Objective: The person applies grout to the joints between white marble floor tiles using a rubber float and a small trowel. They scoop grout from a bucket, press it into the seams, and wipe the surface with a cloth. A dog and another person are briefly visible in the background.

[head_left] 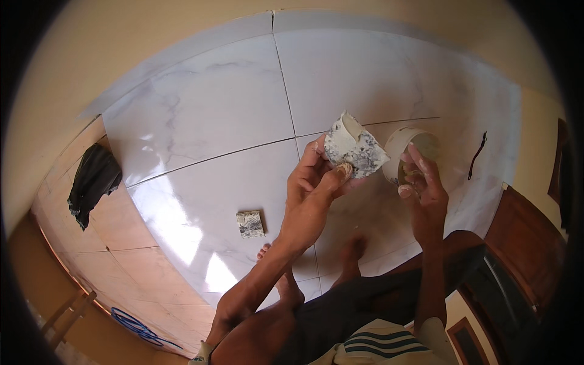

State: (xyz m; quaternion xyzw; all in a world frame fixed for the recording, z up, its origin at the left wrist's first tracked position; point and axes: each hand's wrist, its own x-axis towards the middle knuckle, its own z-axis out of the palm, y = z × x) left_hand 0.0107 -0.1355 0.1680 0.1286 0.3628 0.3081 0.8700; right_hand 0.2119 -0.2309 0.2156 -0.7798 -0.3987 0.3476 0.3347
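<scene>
Paste-coated piece [358, 149] is pinched between the thumb and fingers of my left hand [311, 196], above the tiled floor [213, 115]. My right hand [427, 191] has half-curled fingers at the pale tub [396, 145] (whether they grip it, I cannot tell). Soft-looking paste [347, 135] could make the piece slip, and a careless push of my right hand could tip the tub.

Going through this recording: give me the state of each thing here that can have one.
Left hand: gripping the flat piece
Flat piece: tilted, unevenly coated in whitish paste
Right hand: fingers bent, smeared; contact with tub unclear
Tub: open
Small square piece: lying flat
Black bundle: crumpled
Blue cord: loosely coiled
</scene>
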